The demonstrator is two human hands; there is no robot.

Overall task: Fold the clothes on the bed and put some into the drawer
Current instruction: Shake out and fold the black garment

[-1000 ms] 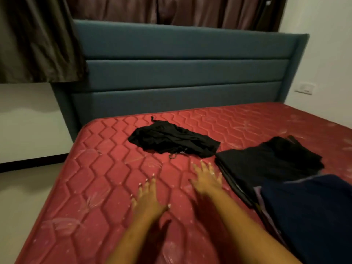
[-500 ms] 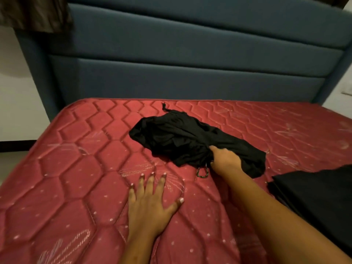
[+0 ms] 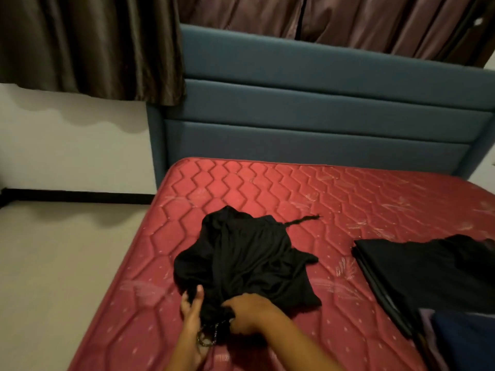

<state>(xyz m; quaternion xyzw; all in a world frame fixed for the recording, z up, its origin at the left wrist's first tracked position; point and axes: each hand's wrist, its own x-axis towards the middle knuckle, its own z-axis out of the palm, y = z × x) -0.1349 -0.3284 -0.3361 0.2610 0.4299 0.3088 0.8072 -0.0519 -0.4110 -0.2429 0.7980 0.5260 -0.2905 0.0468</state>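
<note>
A crumpled black garment lies on the red quilted mattress, close to its left edge. Its near end is bunched, and a thin strap trails off at the far right. My left hand grips that bunched end from the left, thumb up on the cloth. My right hand holds the same bunch from the right, fingers curled into the fabric. A small metal ring or chain hangs below the bunch between my hands.
A stack of folded dark clothes lies on the right of the mattress, with a navy piece nearer me. A blue padded headboard stands behind, curtains above. Bare floor lies left of the bed.
My right hand has dragged the black garment toward me and to the left. My left hand has lifted off the mattress and taken hold of the garment's near end.
</note>
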